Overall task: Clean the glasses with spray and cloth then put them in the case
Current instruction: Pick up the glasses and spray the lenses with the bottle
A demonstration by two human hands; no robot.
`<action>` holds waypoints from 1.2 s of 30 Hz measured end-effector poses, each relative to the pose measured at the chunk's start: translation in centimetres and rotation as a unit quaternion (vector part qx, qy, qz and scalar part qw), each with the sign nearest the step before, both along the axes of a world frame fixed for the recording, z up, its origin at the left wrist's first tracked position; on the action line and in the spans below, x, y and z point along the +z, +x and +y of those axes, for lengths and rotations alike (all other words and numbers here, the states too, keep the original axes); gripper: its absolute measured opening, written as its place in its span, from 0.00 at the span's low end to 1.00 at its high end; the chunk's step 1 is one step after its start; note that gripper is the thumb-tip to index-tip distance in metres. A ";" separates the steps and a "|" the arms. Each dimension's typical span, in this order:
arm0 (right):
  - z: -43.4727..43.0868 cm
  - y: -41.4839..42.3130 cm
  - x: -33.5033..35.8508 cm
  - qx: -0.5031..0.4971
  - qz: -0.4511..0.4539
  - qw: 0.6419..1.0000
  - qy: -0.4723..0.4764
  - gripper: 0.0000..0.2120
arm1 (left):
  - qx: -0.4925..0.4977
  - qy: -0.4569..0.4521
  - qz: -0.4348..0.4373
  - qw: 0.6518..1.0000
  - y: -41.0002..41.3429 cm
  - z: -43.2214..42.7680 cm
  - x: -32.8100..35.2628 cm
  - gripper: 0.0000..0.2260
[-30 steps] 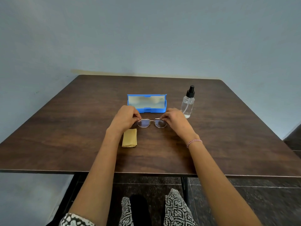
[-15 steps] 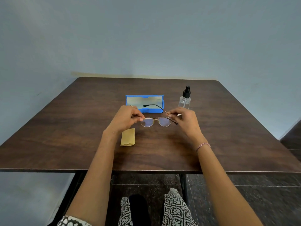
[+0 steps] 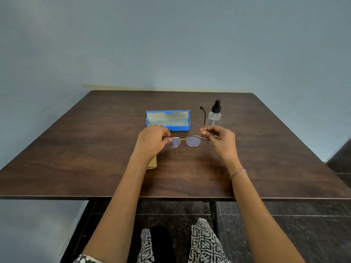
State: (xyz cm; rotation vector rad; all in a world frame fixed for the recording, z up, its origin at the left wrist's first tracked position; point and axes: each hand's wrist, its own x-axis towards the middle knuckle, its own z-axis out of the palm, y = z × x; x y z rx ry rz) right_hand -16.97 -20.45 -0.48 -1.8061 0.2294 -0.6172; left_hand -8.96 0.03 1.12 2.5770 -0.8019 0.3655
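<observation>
Thin metal-rimmed glasses (image 3: 187,141) hang just above the dark wooden table (image 3: 95,158), held at both ends. My left hand (image 3: 152,143) pinches the left end of the frame. My right hand (image 3: 220,139) pinches the right hinge, and the right temple arm stands swung out, pointing up and away. Behind the glasses lies the open blue case (image 3: 168,120) with a pale lining. A clear spray bottle (image 3: 214,115) with a black nozzle stands upright right of the case. A folded yellow cloth (image 3: 152,164) lies on the table, mostly hidden under my left wrist.
A plain blue-grey wall stands behind the table's far edge. The table's near edge runs across the lower frame, with my patterned knees and dark tiled floor (image 3: 284,224) below it. Bare wood spreads left and right of the objects.
The glasses have been lifted slightly off the table. My right hand has swung the right temple arm outward until it points up and away. The left hand keeps its hold.
</observation>
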 end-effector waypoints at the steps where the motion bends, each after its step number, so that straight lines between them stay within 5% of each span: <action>1: 0.0 0.0 0.0 0.000 0.000 1.000 0.002 0.07 | 0.002 0.005 -0.015 1.000 -0.1 -0.1 -0.2 0.08; 8: -0.3 -0.1 -0.3 -0.022 -0.022 0.999 0.013 0.12 | 0.040 -0.045 -0.064 0.996 -1.3 -1.6 -1.4 0.09; 12: -0.9 -0.1 -0.5 -0.049 -0.024 0.998 0.021 0.09 | 0.104 -0.168 -0.073 0.978 -2.1 -2.3 -1.3 0.08; 20: -1.3 -0.1 -0.6 -0.056 -0.024 0.997 0.046 0.08 | 0.109 -0.408 0.087 0.902 -2.4 -3.4 -1.9 0.03; 36: -1.7 -0.4 -0.8 -0.047 -0.020 0.996 0.070 0.06 | 0.100 -0.434 0.174 0.878 -3.1 -3.5 -2.2 0.08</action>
